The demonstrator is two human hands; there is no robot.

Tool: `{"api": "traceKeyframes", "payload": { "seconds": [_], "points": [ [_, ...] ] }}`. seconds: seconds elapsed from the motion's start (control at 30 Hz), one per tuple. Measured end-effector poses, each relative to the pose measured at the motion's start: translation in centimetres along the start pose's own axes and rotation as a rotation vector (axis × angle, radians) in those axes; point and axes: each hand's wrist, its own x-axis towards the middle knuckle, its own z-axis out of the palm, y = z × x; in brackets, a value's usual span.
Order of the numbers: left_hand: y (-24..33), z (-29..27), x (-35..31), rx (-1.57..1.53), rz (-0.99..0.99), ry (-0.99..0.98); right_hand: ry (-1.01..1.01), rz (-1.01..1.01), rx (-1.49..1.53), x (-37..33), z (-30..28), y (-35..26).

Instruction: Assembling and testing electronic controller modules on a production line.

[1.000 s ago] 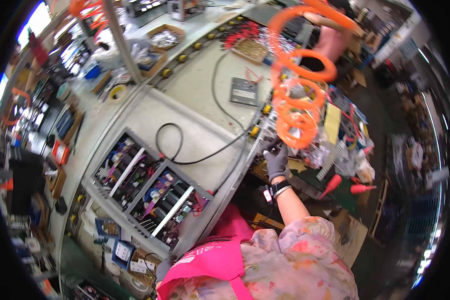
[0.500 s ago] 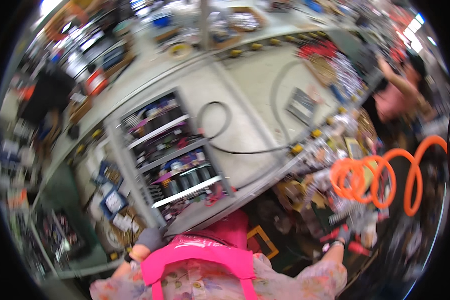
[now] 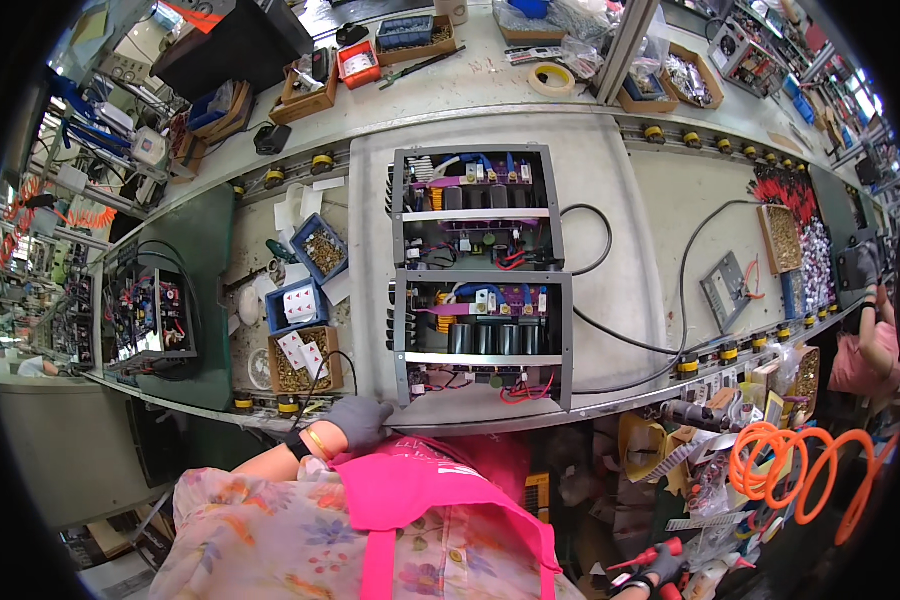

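Observation:
Two open grey metal cases with electronics stand end to end on the pale board before me: the far case [image 3: 478, 207] and the near case [image 3: 482, 335]. Black capacitors, coloured wires and circuit boards show inside them. My left hand [image 3: 358, 422], in a grey glove, is at the bench's front edge beside the near case's corner; its fingers cannot be made out clearly. Low on the right, my right hand [image 3: 662, 566], also gloved, is closed around a red tool [image 3: 647, 555], whose exact kind I cannot tell.
Blue bins [image 3: 320, 250] and a cardboard box [image 3: 305, 362] of small brass-coloured parts lie left. A black cable [image 3: 682, 300] crosses rightward. An orange coiled hose [image 3: 780, 465] hangs over a cluttered lower shelf. A co-worker's gloved hand [image 3: 868, 264] is at far right.
My view has swung right and levelled, so the cases appear upright and sharper. My right hand has shifted lower in the picture. My left hand stays by the bench edge.

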Motion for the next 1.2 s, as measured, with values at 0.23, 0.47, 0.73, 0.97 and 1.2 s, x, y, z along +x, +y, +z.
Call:
{"api": "traceKeyframes", "payload": {
  "seconds": [0.23, 0.47, 0.73, 0.97, 1.2],
  "points": [
    [0.7, 0.4, 0.9, -0.072, 0.083, 0.046, -0.533, -0.967, 0.278, -19.3, 0.6, -20.9],
    [-0.9, 2.4, -0.6, -0.207, 0.042, 0.210, -0.741, -1.398, 0.730, -35.6, 6.3, -43.4],
    [-2.0, 5.4, -2.1, -0.411, -0.144, 0.219, -0.664, -1.967, 0.646, -47.1, 20.1, -55.6],
    [-2.2, 5.7, -1.8, -0.490, -0.186, 0.218, -0.699, -1.955, 0.555, -49.0, 25.5, -57.4],
    [-2.7, 5.7, -1.2, -0.486, -0.144, 0.236, -0.670, -2.040, 0.571, -48.5, 27.3, -57.9]
  ]
}}
